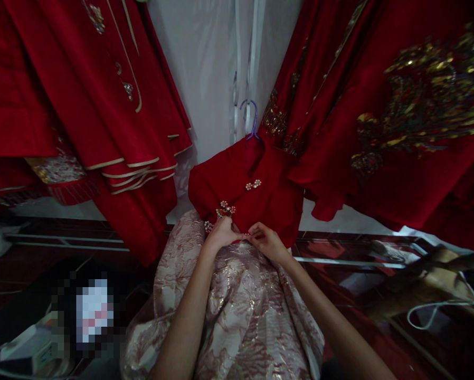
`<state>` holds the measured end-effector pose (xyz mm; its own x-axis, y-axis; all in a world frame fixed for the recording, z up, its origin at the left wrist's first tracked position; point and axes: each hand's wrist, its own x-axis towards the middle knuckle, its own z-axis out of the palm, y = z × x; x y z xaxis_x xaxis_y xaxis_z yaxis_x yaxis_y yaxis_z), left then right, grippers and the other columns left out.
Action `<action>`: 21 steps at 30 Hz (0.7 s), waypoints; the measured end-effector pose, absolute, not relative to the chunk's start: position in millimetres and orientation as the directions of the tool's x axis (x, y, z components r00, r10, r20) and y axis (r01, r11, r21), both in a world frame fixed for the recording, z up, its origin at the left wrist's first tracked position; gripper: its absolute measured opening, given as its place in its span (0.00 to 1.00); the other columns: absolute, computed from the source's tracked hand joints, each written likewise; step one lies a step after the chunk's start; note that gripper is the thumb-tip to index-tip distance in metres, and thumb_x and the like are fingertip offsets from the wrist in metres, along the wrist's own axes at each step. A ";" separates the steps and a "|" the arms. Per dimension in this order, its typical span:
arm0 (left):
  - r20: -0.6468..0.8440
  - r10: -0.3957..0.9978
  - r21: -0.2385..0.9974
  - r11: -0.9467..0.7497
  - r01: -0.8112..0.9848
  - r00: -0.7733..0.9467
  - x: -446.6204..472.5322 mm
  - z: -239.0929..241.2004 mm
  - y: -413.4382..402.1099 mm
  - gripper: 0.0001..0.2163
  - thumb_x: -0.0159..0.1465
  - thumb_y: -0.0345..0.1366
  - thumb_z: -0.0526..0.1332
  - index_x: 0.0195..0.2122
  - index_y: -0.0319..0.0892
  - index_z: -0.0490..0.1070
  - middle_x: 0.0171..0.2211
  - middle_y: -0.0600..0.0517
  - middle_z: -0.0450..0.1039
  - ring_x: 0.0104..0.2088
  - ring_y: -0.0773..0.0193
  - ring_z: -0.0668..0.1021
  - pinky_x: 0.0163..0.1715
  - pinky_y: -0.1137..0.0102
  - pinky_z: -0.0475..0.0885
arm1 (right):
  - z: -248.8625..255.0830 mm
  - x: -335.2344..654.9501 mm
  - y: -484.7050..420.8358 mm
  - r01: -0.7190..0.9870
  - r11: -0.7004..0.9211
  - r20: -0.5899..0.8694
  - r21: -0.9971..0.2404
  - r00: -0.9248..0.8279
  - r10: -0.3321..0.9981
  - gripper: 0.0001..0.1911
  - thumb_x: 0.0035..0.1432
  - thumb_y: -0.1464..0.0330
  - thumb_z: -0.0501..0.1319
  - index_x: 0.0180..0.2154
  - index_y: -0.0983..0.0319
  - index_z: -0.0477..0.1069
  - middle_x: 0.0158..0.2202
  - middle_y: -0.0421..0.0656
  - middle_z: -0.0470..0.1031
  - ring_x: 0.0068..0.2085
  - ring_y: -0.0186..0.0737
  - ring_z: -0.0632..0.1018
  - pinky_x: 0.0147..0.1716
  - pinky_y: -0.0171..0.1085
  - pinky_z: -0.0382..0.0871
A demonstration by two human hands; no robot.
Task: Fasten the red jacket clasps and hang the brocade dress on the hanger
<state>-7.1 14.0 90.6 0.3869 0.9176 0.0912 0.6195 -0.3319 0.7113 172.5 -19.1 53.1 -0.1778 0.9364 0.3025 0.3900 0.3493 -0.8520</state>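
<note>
A red garment (pixel 274 184) on a purple hanger (pixel 253 119) lies in front of me, with flower-shaped bead ornaments (pixel 253 184) on its front. My left hand (pixel 223 233) is closed on the garment's lower part, just below a larger beaded ornament (pixel 225 209). Its thumb points toward a short row of small pale beads (pixel 246 234). From the other side, the fingers of my right hand (pixel 266 241) pinch at these beads. What exactly lies between the fingertips is too small to make out. Under both wrists a shiny pale brocade fabric (pixel 248 311) spreads over my lap.
Red garments with pale piping (pixel 142 105) hang at the left. More red garments with gold sequins (pixel 411 105) hang at the right. White rack poles (pixel 248 47) stand ahead. A pale cord (pixel 430 306) and clutter lie low right; a pixelated patch (pixel 92 311) shows low left.
</note>
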 end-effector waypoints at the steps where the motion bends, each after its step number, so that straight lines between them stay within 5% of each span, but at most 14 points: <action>1: 0.079 0.920 0.710 -0.323 0.626 0.385 -7.2 91.1 14.0 0.14 0.47 0.41 0.67 0.29 0.35 0.76 0.27 0.48 0.77 0.27 0.64 0.75 0.27 0.74 0.67 | 53.6 172.2 -19.4 0.387 0.355 0.306 -0.851 -0.185 0.934 0.08 0.53 0.64 0.60 0.34 0.61 0.68 0.32 0.42 0.74 0.34 0.35 0.76 0.34 0.34 0.71; 11: -0.008 0.954 0.842 -0.155 0.516 0.300 -7.6 84.1 17.8 0.13 0.44 0.37 0.69 0.29 0.35 0.73 0.26 0.50 0.76 0.27 0.65 0.76 0.26 0.74 0.68 | 59.6 174.5 -21.7 0.379 0.359 0.300 -0.853 -0.206 0.931 0.07 0.52 0.66 0.60 0.33 0.62 0.69 0.32 0.42 0.74 0.33 0.34 0.75 0.34 0.33 0.70; 15: -0.004 0.947 0.998 -0.015 0.056 0.322 -13.6 96.1 18.1 0.19 0.47 0.39 0.69 0.38 0.35 0.71 0.36 0.47 0.77 0.33 0.66 0.77 0.34 0.72 0.73 | 78.2 191.1 -24.2 0.285 0.327 0.210 -0.901 -0.372 0.904 0.06 0.50 0.67 0.62 0.31 0.63 0.70 0.30 0.41 0.74 0.31 0.33 0.74 0.32 0.32 0.68; 18: -0.025 0.968 0.952 0.099 -0.290 0.249 -20.6 105.5 19.8 0.13 0.55 0.39 0.64 0.38 0.35 0.71 0.42 0.44 0.75 0.38 0.66 0.78 0.43 0.68 0.73 | 91.0 200.9 -27.1 0.237 0.282 0.159 -0.930 -0.434 0.887 0.07 0.49 0.66 0.63 0.30 0.63 0.71 0.28 0.40 0.73 0.30 0.32 0.74 0.33 0.33 0.67; 21: -0.098 0.977 0.883 0.173 -0.436 0.189 -25.8 108.4 21.5 0.09 0.57 0.36 0.61 0.34 0.34 0.72 0.39 0.43 0.77 0.38 0.64 0.78 0.45 0.64 0.74 | 95.4 202.7 -28.1 0.232 0.264 0.141 -0.936 -0.439 0.887 0.08 0.49 0.65 0.63 0.31 0.63 0.71 0.29 0.41 0.74 0.31 0.33 0.74 0.34 0.34 0.67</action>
<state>-25.8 21.5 108.4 0.1885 0.9772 -0.0979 -0.4364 0.1727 0.8830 202.7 -28.1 95.4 -0.4392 0.8872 0.1411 0.2323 0.2639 -0.9362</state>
